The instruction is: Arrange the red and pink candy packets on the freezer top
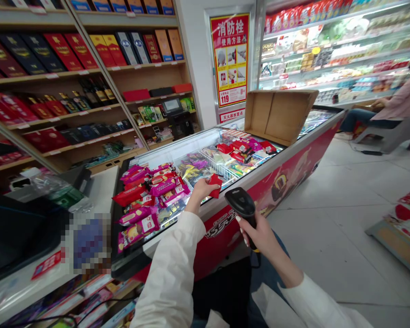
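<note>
At the near edge of the freezer [294, 157], the right hand [259, 234] grips a black scanner [242, 205], fingers wrapped tight round its handle, head aimed toward the left hand [201, 189]. The left hand, sleeve in white, pinches a red packet [216, 184] between thumb and fingers just over the freezer's front rim, near its middle; the packet sits close to the scanner head but apart from it. By the look of it, the packet is lifted and presented for reading, while whether a read has registered cannot be told. Left of the hands, pink and red packets [146, 193] lie heaped on the glass at the freezer's left end, none in hand. Beyond, a wire basket [222, 168] of mixed packets sits inside the freezer. At its far edge stands an open carton [280, 116]. Farther right, a seated person [392, 109] faces the chilled shelves [331, 50].
</note>
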Available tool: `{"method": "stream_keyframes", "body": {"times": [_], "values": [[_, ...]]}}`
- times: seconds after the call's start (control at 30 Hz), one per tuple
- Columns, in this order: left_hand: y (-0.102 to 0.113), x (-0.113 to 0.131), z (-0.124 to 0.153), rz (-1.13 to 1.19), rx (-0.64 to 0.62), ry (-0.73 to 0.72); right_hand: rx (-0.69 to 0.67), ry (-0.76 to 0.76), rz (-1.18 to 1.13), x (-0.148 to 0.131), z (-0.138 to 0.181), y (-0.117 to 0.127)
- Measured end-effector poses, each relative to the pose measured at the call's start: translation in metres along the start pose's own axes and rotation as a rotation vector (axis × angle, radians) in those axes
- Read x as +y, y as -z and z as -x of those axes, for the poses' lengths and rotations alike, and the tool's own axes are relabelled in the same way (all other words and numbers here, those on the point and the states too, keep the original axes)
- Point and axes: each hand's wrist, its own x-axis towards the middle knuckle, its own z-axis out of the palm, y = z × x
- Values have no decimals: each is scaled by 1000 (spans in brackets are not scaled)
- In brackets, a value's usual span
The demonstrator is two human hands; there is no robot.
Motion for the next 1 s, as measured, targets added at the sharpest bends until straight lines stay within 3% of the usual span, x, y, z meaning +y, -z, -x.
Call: {"method": "stream_keyframes", "body": {"times": [0.23,0.37,0.83,1.0], "values": [[1,-11,35,425,38,-130,8,44,39,-12,2,-12],[2,-13,40,539,38,-158,-7,43,76,-20,-3,-17],[1,-9,42,514,22,-184,-27,78,90,-28,-4,-24],[-2,-3,46,408,121,-223,-19,68,103,-25,0,-18]]}}
